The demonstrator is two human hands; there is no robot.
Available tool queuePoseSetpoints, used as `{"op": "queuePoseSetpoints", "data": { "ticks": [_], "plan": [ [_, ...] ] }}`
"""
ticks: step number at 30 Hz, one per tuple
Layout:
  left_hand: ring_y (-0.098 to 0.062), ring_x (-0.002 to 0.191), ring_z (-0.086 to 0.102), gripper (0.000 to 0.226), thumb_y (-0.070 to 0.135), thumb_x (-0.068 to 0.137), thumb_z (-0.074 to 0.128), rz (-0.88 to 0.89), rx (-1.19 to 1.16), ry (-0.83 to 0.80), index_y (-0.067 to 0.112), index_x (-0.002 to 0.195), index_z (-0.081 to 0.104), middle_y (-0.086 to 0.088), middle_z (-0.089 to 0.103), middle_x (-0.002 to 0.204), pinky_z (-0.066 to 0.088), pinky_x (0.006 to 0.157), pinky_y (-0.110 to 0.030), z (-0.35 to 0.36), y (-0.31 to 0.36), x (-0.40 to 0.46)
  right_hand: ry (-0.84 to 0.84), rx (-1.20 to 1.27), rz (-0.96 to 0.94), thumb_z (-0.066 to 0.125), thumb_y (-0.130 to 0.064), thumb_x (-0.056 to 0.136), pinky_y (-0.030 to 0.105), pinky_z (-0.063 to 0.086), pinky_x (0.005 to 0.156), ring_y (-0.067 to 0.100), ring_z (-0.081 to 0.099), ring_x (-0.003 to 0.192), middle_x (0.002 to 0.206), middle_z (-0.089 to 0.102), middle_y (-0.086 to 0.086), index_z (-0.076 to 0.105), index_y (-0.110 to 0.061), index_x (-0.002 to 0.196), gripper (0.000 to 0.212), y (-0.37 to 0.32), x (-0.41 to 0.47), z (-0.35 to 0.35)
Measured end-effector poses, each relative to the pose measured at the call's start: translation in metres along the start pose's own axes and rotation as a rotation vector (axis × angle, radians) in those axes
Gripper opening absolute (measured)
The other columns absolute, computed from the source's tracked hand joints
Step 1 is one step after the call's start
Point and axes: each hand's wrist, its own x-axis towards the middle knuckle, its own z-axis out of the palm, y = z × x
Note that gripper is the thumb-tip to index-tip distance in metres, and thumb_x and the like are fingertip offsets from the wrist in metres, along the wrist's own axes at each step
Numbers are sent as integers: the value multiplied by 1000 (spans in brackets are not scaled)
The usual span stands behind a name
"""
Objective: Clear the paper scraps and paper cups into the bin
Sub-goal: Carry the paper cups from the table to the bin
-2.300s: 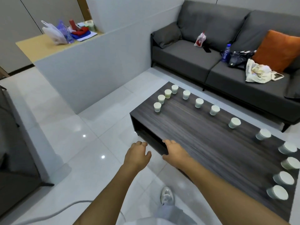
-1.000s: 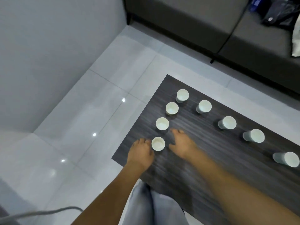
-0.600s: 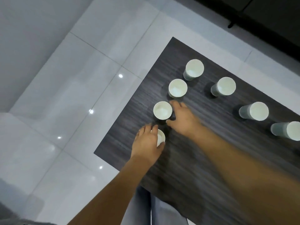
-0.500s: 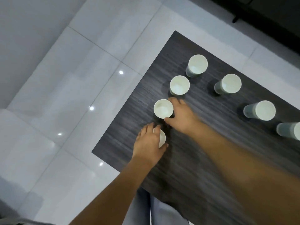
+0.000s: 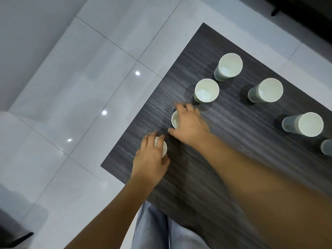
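Several white paper cups stand upright on the dark wood coffee table (image 5: 233, 159). My left hand (image 5: 151, 158) grips the nearest cup (image 5: 162, 147) at the table's left corner, fingers curled over its rim and hiding most of it. My right hand (image 5: 189, 123) wraps around the second cup (image 5: 175, 119), fingers and thumb on either side of it. Beyond them stand free cups: one just past my right hand (image 5: 206, 90), one farther back (image 5: 229, 66), and others to the right (image 5: 268, 89) (image 5: 309, 124). No bin or paper scraps are in view.
Glossy white floor tiles (image 5: 80, 87) surround the table's left and far sides. A grey wall (image 5: 27, 33) rises at upper left. A dark sofa base (image 5: 305, 13) sits at the top right. My trouser leg (image 5: 154, 229) is against the table's near edge.
My right hand has moved left onto the second cup and closed round it. My left hand stays wrapped on the nearest cup. The view has shifted slightly.
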Motion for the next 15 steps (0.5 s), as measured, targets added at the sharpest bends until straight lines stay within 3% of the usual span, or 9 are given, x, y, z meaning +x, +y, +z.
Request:
{"op": "queuePoseSetpoints", "data": {
  "ticks": [7,15],
  "plan": [
    [-24,137,29,69,36,84,66,-44,16,32,24,142,32,0,30,151,41,104,-36,-2,-20,-2,29,-111,5,70,-20,81,39,49,76,30,33,128,138,35,9,33,-17,139,69,-6,-12,20],
    [-22,136,29,64,34,87,62,21,75,-57,26,142,32,1,31,149,41,103,-36,-15,-9,-31,14,2,70,72,-21,79,37,49,72,25,39,120,128,40,4,42,-21,125,56,-7,-83,36]
  ]
}}
